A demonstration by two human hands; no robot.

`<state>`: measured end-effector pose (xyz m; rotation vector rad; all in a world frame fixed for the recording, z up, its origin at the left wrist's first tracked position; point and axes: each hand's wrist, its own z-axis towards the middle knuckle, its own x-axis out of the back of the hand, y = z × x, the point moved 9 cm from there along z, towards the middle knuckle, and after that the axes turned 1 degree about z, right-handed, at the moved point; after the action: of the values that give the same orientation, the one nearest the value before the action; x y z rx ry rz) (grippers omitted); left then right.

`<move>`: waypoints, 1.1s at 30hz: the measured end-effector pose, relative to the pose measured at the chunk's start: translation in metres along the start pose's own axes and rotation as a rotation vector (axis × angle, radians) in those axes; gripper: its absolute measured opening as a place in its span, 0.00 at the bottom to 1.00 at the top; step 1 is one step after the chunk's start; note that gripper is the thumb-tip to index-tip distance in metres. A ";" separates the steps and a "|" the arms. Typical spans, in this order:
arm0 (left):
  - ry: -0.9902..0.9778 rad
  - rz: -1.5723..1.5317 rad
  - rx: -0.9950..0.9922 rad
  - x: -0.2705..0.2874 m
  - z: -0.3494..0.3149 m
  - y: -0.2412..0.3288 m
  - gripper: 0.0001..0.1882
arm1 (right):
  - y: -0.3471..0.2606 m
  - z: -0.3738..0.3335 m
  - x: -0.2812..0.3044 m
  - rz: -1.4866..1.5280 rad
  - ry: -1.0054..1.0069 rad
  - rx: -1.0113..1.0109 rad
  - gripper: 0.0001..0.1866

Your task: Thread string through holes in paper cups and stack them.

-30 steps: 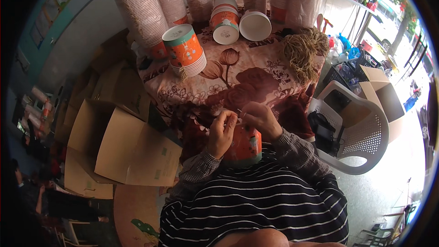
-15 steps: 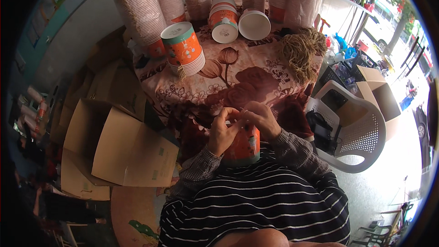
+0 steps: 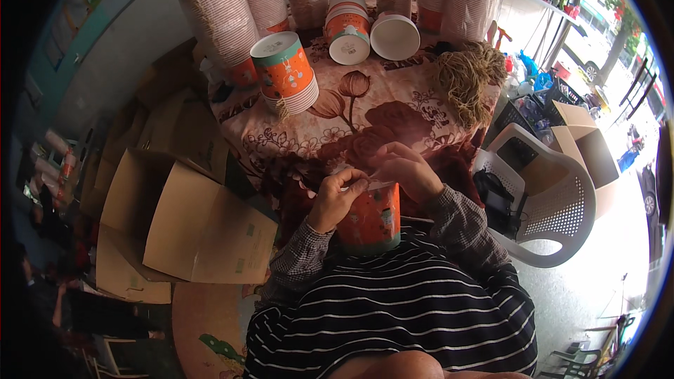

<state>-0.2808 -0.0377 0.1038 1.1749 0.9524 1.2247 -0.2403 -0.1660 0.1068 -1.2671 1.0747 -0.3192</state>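
An orange paper tub (image 3: pixel 372 217) with a green band stands on my lap, against the striped clothing. Over its left rim my left hand (image 3: pixel 335 198) is closed, thumb and forefinger pinched together; what lies between them is too small to make out. My right hand (image 3: pixel 411 172) hovers at the right side of the rim, fingers bent and thumb toward the fingertips, and its grip is likewise too small to read. On the table ahead, a stack of similar orange tubs (image 3: pixel 288 77) stands upside down, a bit of straw-coloured twine at its lower edge.
A tangled bundle of twine (image 3: pixel 470 81) lies at the table's right edge. Tall wrapped stacks of tubs (image 3: pixel 214 14) line the back, with a tub on its side (image 3: pixel 395 36). An open cardboard box (image 3: pixel 189 221) is at left, a white plastic chair (image 3: pixel 554 203) at right.
My right hand has moved slightly right and up, away from the left. My left hand has dropped a little, and more of the tub shows between them.
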 end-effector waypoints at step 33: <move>-0.065 0.076 -0.011 0.002 0.000 0.009 0.09 | 0.000 -0.014 -0.002 -0.209 0.110 0.429 0.04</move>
<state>-0.2825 -0.0359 0.1124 1.2442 0.8588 1.2430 -0.2521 -0.1730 0.1093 -0.9817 0.9045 -0.7446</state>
